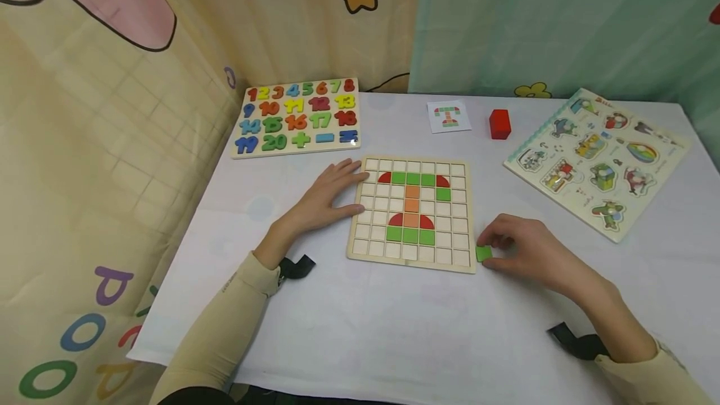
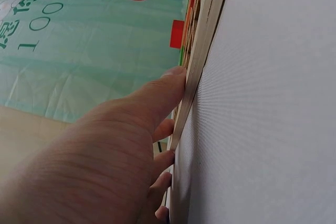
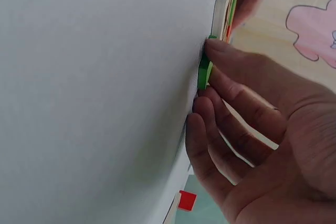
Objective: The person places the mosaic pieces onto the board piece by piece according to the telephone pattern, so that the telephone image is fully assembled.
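A square wooden grid board (image 1: pixel 450 210) lies mid-table, bearing a T-like pattern of green, orange and red tiles. Three orange squares (image 1: pixel 412 205) form the stem, over three green squares in the lower row. One green square (image 1: pixel 443 194) sits beneath the upper right red quarter-round. My left hand (image 1: pixel 323 199) touches the board's left edge with extended fingers; in the left wrist view its thumb (image 2: pixel 173 80) meets the board's side. Just beyond the right edge, my right hand (image 1: pixel 525 249) pinches a green square tile (image 1: pixel 483 254) between thumb and fingers, low at the tabletop.
Behind the board stand a small patterned card (image 1: pixel 449 117) and a red block (image 1: pixel 500 124). A number puzzle (image 1: pixel 298 150) lies at the back left, a picture puzzle (image 1: pixel 574 136) at the right. Curtains (image 1: pixel 551 30) hang along the table's far side. Black straps (image 1: pixel 579 342) hang from both wrists.
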The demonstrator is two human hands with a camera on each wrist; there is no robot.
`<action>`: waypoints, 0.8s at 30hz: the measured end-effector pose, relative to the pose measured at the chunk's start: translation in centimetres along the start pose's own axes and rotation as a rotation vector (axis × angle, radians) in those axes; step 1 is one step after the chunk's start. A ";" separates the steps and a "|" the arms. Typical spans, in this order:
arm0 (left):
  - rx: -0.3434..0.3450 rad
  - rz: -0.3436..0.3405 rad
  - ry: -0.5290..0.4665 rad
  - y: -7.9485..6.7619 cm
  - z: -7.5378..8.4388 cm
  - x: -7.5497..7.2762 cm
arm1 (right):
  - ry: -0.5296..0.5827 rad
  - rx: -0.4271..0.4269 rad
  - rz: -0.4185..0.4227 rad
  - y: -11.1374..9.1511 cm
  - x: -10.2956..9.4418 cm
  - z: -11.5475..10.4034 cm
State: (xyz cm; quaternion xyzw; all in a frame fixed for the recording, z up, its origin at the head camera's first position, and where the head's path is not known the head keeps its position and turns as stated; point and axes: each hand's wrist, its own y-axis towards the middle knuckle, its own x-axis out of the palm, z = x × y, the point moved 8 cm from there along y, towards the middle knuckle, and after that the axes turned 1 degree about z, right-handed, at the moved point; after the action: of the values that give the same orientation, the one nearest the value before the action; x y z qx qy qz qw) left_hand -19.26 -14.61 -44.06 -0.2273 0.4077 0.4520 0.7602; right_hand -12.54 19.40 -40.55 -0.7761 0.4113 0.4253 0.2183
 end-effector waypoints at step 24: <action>0.008 -0.001 -0.011 -0.2 0.5 -0.3 | 0.027 -0.083 0.002 8.9 -0.1 -2.6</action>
State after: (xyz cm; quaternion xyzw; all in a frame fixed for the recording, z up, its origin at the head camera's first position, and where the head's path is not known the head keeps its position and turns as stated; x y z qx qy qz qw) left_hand -18.98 -14.50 -43.58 -0.2216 0.4052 0.4513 0.7635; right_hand -18.68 12.63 -38.99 -0.7899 0.3968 0.4317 0.1799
